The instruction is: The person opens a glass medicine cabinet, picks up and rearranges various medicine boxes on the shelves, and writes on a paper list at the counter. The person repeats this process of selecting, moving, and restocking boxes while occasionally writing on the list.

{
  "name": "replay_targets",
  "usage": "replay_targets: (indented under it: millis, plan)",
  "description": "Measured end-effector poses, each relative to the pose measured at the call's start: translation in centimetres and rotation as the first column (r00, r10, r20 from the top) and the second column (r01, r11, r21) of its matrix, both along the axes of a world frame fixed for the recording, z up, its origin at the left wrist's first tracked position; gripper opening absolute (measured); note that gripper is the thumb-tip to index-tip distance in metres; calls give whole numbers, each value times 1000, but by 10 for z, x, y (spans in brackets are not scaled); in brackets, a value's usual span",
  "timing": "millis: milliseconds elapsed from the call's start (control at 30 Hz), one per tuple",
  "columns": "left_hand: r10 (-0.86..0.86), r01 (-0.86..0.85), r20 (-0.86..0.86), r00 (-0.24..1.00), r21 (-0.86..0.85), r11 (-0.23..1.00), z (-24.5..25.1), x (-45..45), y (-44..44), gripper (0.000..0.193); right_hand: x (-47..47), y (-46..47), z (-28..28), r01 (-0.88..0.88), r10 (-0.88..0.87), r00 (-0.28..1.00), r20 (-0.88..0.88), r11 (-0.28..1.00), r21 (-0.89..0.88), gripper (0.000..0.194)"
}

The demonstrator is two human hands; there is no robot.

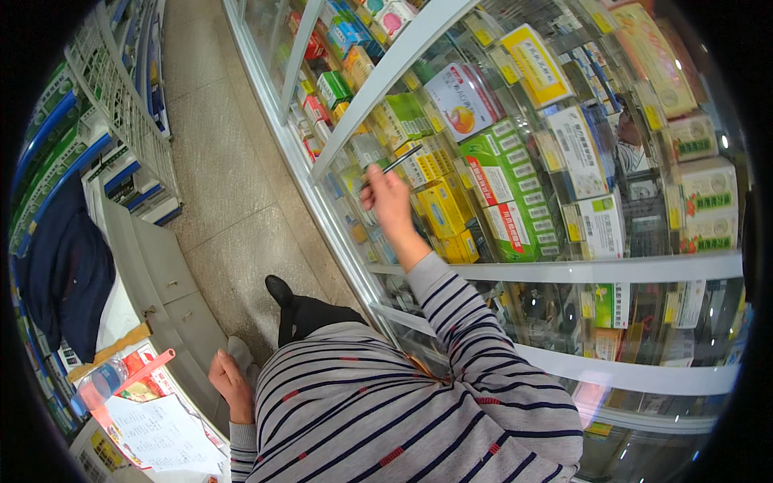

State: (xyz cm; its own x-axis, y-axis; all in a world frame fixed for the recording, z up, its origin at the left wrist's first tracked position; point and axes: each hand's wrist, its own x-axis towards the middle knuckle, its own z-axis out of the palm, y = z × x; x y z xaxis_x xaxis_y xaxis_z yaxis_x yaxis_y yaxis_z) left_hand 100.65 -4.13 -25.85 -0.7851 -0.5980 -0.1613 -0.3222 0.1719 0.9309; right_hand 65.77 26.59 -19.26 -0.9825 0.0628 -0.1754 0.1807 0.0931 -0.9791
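Note:
My right hand (386,199) holds a dark pen (403,160) between thumb and fingers, its tip pointing up and right. It hovers in front of a glass-fronted display case (395,66) with pale metal frames. Behind the glass, nearest that hand, are yellow medicine boxes (445,205) and green-and-red boxes (504,232). My left hand (229,380) hangs low by my side, fingers curled. A pale grey thing (240,352) shows just beyond it; I cannot tell what it is or whether the hand touches it.
A desk with grey drawers (172,284) stands left, bearing handwritten paper sheets (160,431), a clear plastic bottle (105,383) and a pink stick-like thing (148,371). Dark blue clothing (66,271) lies behind. A white wire rack (121,102) borders the tiled aisle floor (205,121).

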Motion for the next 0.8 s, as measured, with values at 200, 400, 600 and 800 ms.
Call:
replay_targets:
  millis: [200, 400, 600, 800]
  plan:
    - [15, -15, 11, 1000, -23, 1000, -10, -9, 2, 42, -49, 16, 29, 100, -103, 993, -50, 993, -59, 35]
    - [44, -43, 3, 999, -56, 997, 0, -6, 1, 38, -48, -2, 28, 32, -34, 999, -38, 998, -44, 34]
    - [80, -78, 24, 997, -81, 994, 11, 27, 8, 31, -36, -18, 20, 47, -43, 999, 25, 983, -177, 33]
    - [127, -113, 154, 980, -96, 989, 26, 65, 10, 26, -17, -43, 3, -97, 110, 992, 58, 977, -191, 21]
